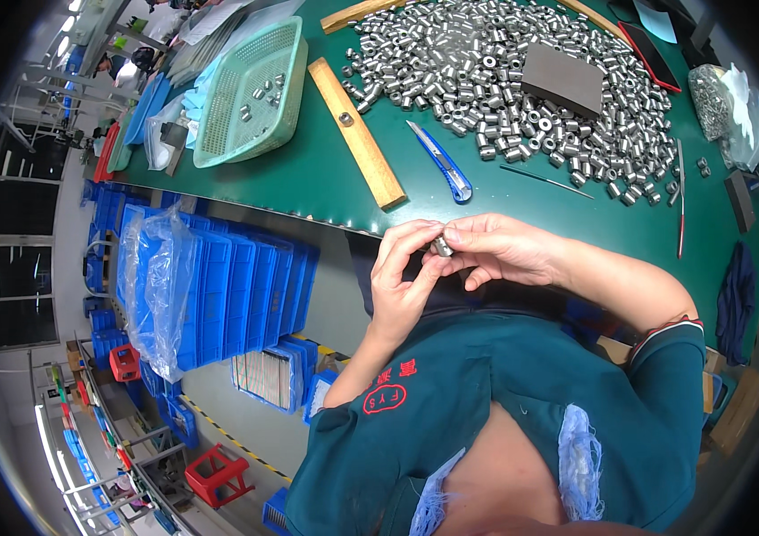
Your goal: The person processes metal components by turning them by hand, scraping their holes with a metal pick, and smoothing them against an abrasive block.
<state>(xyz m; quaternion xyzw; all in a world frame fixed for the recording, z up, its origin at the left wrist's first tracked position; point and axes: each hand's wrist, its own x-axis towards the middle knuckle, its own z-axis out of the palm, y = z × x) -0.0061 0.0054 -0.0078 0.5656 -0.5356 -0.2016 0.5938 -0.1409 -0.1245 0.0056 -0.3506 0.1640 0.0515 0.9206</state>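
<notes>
Between my two hands, just off the table's near edge, is a small metal cylinder (443, 247) with a hole in its side. My left hand (404, 268) pinches it from the left. The fingertips of my right hand (500, 250) close on it from the right. On the green table (308, 192) beyond them lies a blue utility knife (440, 161), nearest to my hands. A large heap of similar metal cylinders (451, 67) spreads across the far side, with a dark grey block (563, 80) resting on it.
A wooden strip (357, 134) carries one cylinder. Left of it, a pale green basket (250, 94) holds several cylinders. A thin dark rod (545, 181) and a red-handled tool (681, 210) lie near the heap. Stacked blue crates (228, 299) stand left of the table.
</notes>
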